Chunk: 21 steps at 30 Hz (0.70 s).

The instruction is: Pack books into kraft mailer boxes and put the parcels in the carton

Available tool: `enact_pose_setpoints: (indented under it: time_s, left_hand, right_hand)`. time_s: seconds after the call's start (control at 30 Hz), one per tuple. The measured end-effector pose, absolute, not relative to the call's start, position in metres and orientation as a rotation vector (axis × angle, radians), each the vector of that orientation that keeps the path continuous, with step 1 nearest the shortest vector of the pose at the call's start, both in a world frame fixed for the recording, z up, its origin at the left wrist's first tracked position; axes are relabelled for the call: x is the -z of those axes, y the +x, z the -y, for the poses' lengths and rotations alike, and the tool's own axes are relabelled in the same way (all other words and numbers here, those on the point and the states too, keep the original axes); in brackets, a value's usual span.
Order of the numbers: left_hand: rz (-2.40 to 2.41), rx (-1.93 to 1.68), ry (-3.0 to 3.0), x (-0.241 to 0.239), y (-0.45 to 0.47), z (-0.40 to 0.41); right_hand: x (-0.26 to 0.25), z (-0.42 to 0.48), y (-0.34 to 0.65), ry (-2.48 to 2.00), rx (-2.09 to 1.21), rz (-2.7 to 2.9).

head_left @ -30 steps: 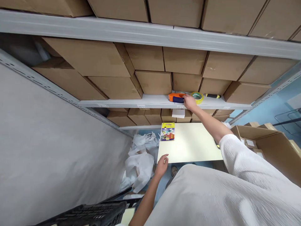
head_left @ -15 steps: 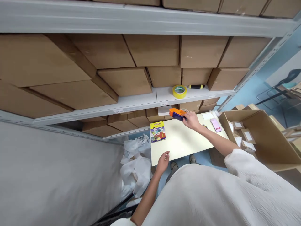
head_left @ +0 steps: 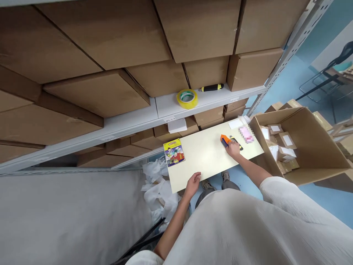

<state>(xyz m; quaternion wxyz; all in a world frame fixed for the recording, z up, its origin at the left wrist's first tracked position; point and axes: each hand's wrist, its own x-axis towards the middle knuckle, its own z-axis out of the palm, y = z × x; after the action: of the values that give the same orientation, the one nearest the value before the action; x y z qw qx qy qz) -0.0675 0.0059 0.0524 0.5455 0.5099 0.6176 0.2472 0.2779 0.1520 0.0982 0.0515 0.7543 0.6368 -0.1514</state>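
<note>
My right hand (head_left: pixel 234 148) is closed around an orange-and-dark-blue handheld tool (head_left: pixel 224 140), whose exact kind I cannot make out, low over the right part of the cream table (head_left: pixel 204 151). Beside that hand lies a black-and-yellow utility knife (head_left: pixel 241 148), partly covered by it. My left hand (head_left: pixel 193 182) hovers at the table's near edge, holding nothing, its fingers loosely bent and the thumb apart. A colourful booklet or flat pack with a yellow top (head_left: pixel 174 152) rests on the table's left end. A blurred pink phone (head_left: pixel 246 134) lies at the right end.
A roll of yellow tape (head_left: pixel 187 98) and a black-yellow cutter (head_left: pixel 211 88) sit on the shelf ledge (head_left: pixel 168 106) before stacked cartons (head_left: pixel 204 29). An open carton (head_left: pixel 320 147) with small labelled boxes stands right. White wrapping (head_left: pixel 162 195) heaps at the left, below the table.
My right hand has brought the orange-and-blue tool down from near the shelf to the table, beside the utility knife. My left hand stays near the table edge. The view has shifted.
</note>
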Motion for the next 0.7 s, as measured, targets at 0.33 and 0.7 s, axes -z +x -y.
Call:
enact_pose_setpoints:
  time_s: [0.33,0.7]
  left_hand:
    - [-1.537,-0.571,1.188,-0.055,-0.063,-0.006]
    - [-1.605,-0.776,1.129,-0.068,-0.032,-0.028]
  right_hand:
    - [-0.074,-0.152,0.289,2.175,0.604,-1.983]
    - [-0.119,-0.173,0.29,2.067,0.458,-2.208]
